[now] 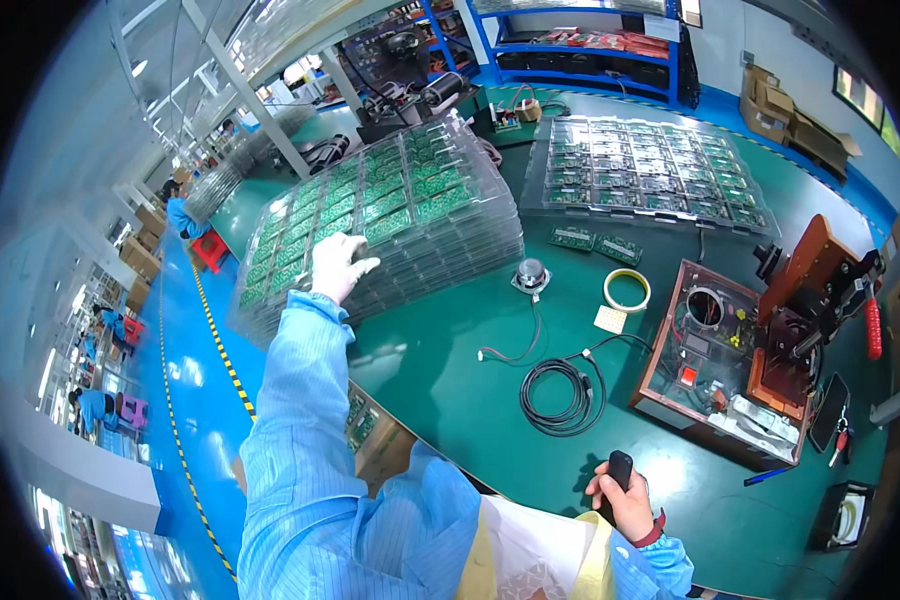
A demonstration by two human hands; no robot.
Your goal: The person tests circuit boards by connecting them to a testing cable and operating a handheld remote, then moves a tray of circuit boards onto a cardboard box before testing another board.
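Note:
My left hand (338, 268), in a white glove, is at the near edge of a tall stack of clear plastic trays (440, 240). Its thumb stands apart from the fingers, and I see nothing held in it. Green circuit boards (385, 205) fill the top tray in rows. Low at the table's front edge, my right hand (630, 508) is bare and wrapped round a slim black handheld object (618, 472), whose exact kind I cannot make out. A red band circles that wrist.
On the green table (450, 390) lie a coiled black cable (560, 398), a small speaker (532, 275), a tape roll (626, 290) and two loose boards (595, 242). A test fixture (730, 350) stands right; another board tray (650, 170) lies behind. People sit at far left.

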